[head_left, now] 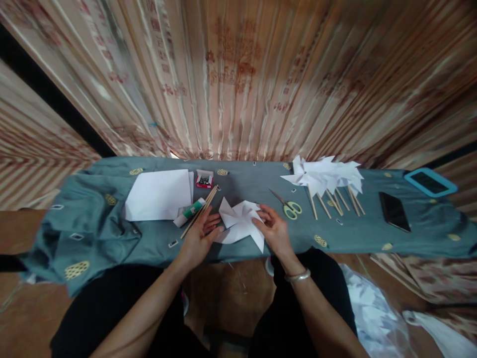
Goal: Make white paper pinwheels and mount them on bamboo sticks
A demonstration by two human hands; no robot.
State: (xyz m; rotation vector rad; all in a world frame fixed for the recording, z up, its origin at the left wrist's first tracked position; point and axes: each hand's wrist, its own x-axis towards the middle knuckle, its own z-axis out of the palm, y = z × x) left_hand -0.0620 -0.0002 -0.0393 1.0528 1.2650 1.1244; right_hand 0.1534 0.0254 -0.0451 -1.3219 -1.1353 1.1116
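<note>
A white paper pinwheel (240, 221), with no stick visible on it, lies in front of me on the cloth-covered table. My right hand (275, 229), with a bangle at the wrist, pinches its right side between thumb and fingers. At the pinwheel's left, my left hand (201, 236) has its fingers apart, the thumb by the paper's edge; whether it touches is unclear. Close to that hand lie several thin wooden sticks (208, 200) and a green-and-white glue stick (189, 211). Beyond them stands an open small red box (204, 179) with dark little pieces inside.
A stack of white paper (158, 194) lies left. Green-handled scissors (291, 209) rest right of the pinwheel, then several finished pinwheels on sticks (324, 174), a dark phone (395, 211) and a blue-framed tablet (430, 182). A curtain (238, 79) hangs behind the table.
</note>
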